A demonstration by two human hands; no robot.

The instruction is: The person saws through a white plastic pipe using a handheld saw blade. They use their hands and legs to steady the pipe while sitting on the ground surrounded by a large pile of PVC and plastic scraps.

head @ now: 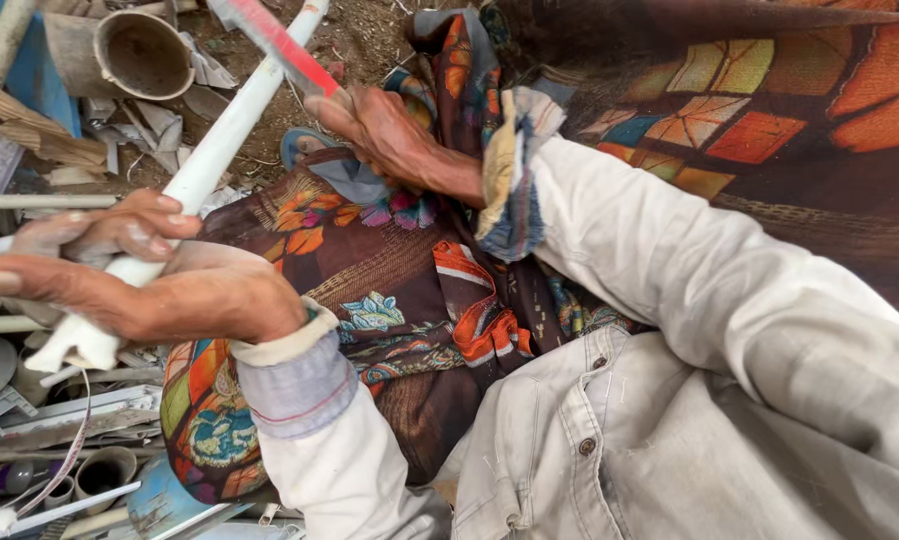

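White plastic pipe [205,170] lay across the lap, far end toward the debris. Left hand [140,270] was closed around its near end; right hand [385,135] gripped a red-bladed saw [285,45] against it. Judged best: firm bracing, short even strokes.

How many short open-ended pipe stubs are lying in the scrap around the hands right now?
2 clearly show: one wide pipe stub at upper left, one small pipe stub at lower left. More may be hidden under the scrap pile.
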